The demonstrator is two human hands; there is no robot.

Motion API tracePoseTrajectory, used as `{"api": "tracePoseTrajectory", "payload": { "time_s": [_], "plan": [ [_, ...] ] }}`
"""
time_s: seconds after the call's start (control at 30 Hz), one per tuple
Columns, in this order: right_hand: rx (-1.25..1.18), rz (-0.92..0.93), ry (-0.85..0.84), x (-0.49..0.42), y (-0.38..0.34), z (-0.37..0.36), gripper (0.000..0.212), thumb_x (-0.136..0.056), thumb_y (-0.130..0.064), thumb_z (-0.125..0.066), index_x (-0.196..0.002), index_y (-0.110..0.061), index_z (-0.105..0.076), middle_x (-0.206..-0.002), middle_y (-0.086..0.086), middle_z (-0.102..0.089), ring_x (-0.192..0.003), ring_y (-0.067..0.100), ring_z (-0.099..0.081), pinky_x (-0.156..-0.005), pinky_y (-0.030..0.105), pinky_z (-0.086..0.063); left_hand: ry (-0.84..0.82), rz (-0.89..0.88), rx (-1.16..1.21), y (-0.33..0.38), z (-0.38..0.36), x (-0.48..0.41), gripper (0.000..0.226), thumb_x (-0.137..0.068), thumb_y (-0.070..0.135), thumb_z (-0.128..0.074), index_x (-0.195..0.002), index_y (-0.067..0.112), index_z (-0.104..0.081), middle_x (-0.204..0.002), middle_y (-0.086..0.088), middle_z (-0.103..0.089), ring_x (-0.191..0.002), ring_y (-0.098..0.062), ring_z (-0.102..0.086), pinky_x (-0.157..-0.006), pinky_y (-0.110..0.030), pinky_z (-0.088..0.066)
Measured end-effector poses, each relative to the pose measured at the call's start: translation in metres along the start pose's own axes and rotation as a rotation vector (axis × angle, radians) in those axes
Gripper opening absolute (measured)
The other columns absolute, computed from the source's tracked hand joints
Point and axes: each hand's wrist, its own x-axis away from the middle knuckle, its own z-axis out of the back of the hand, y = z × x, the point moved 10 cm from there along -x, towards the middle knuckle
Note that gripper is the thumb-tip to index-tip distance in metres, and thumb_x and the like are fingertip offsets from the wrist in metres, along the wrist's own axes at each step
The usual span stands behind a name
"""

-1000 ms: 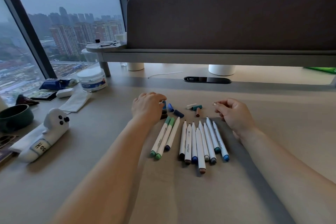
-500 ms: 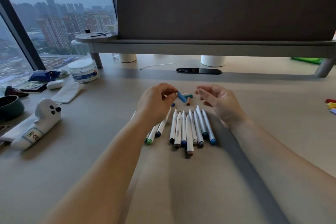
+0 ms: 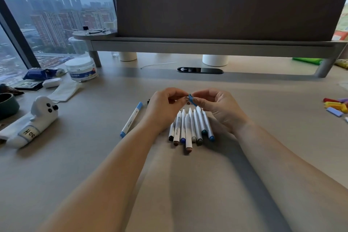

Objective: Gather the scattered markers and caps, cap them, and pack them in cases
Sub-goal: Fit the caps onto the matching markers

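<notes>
The word "marker" runs along the barrel of the white marker with a light blue cap (image 3: 131, 122), lying alone toward the left of the bench (image 3: 263, 111). The same word stands on the white brown-ended marker (image 3: 176, 130) in the middle bundle. Near the left edge, the white plush animal-shaped pouch (image 3: 32, 124) carries a small white label (image 3: 29, 133) reading roughly "Hoo". Print on the clear plastic tub's blue band (image 3: 82, 75) is too blurred to read.

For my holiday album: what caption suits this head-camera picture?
Left hand and right hand pinch a blue cap over a row of markers on the desk.
</notes>
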Motion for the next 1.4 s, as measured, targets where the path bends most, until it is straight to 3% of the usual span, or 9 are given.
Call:
{"api": "tracePoseTrajectory", "payload": {
  "time_s": [0.13,0.23,0.37,0.47,0.67,0.9,1.03,1.27,1.4],
  "plan": [
    [0.011,-0.023,0.119,0.009,0.004,0.027,0.023,-0.087,-0.016,-0.066,-0.11,-0.011,-0.066,-0.088,-0.005,-0.069,-0.075,0.001,-0.063,-0.064,0.011,-0.049,0.012,0.027,-0.017,0.0,-0.002,0.001,0.014,-0.09,0.02,-0.064,-0.102,0.021,-0.069,-0.091,0.011,-0.069,-0.09,-0.006,-0.064,-0.087,-0.023,-0.051],
    [-0.059,-0.074,0.223,0.016,0.016,0.052,0.025,-0.092,-0.011,-0.059,-0.117,-0.009,-0.061,-0.087,-0.003,-0.063,-0.074,0.006,-0.057,-0.064,0.012,-0.051,-0.07,0.05,-0.149,0.004,-0.019,0.003,0.01,-0.09,0.026,-0.063,-0.098,0.023,-0.068,-0.092,0.011,-0.067,-0.089,-0.007,-0.062,-0.086,-0.029,-0.052],
    [-0.104,-0.095,0.281,0.022,0.023,0.064,0.025,-0.097,-0.006,-0.05,-0.12,-0.011,-0.058,-0.089,0.001,-0.06,-0.076,0.01,-0.057,-0.069,0.015,-0.054,-0.184,0.023,-0.466,0.028,-0.055,0.012,0.014,-0.088,0.04,-0.061,-0.089,0.026,-0.06,-0.086,0.008,-0.059,-0.08,-0.011,-0.057,-0.067,-0.028,-0.046],
    [-0.057,-0.082,0.261,0.021,0.025,0.063,0.026,-0.098,-0.006,-0.048,-0.115,-0.023,-0.059,-0.091,0.002,-0.06,-0.081,0.013,-0.061,-0.071,0.019,-0.053,-0.21,0.001,-0.704,0.038,-0.069,0.016,0.021,-0.089,0.044,-0.058,-0.094,0.023,-0.057,-0.093,0.003,-0.06,-0.084,-0.016,-0.057,-0.065,-0.029,-0.043],
    [-0.273,-0.114,0.338,0.019,0.035,0.075,0.017,-0.096,-0.007,-0.052,-0.101,-0.02,-0.06,-0.09,0.006,-0.065,-0.077,0.015,-0.067,-0.063,0.021,-0.054,-0.224,0.027,-0.9,0.034,-0.079,0.018,0.037,-0.087,0.055,-0.057,-0.096,0.019,-0.058,-0.096,-0.003,-0.063,-0.082,-0.021,-0.056,-0.065,-0.03,-0.043],
    [-0.462,-0.143,0.386,0.012,0.042,0.077,0.01,-0.093,-0.004,-0.057,-0.092,-0.013,-0.061,-0.069,0.002,-0.068,-0.059,0.011,-0.066,-0.054,0.02,-0.054,-0.222,0.039,-0.932,0.032,-0.083,0.019,0.029,-0.088,0.045,-0.057,-0.097,0.017,-0.059,-0.1,-0.004,-0.062,-0.083,-0.021,-0.052,-0.061,-0.029,-0.035],
    [-0.437,-0.131,0.39,0.012,0.04,0.077,0.01,-0.093,-0.003,-0.057,-0.089,-0.012,-0.059,-0.08,0.007,-0.065,-0.068,0.012,-0.063,-0.059,0.019,-0.055,-0.222,0.041,-0.918,0.032,-0.083,0.019,0.021,-0.087,0.04,-0.056,-0.084,0.019,-0.053,-0.088,-0.001,-0.056,-0.077,-0.02,-0.048,-0.052,-0.026,-0.03],
    [-0.371,-0.119,0.465,0.012,0.041,0.089,0.011,-0.094,-0.004,-0.056,-0.089,-0.013,-0.059,-0.093,0.011,-0.065,-0.084,0.018,-0.065,-0.07,0.024,-0.054,-0.17,-0.056,-0.758,0.044,-0.073,0.022,0.023,-0.08,0.041,-0.059,-0.081,0.019,-0.061,-0.083,-0.001,-0.062,-0.079,-0.021,-0.058,-0.062,-0.03,-0.044],
    [-0.406,-0.128,0.472,0.014,0.039,0.088,0.005,-0.091,-0.007,-0.061,-0.088,-0.011,-0.061,-0.085,0.009,-0.067,-0.069,0.012,-0.067,-0.06,0.02,-0.055,-0.143,-0.108,-0.687,0.048,-0.066,0.027,0.019,-0.08,0.041,-0.06,-0.078,0.021,-0.059,-0.081,0.0,-0.063,-0.078,-0.019,-0.057,-0.065,-0.031,-0.047]
  ]
}}
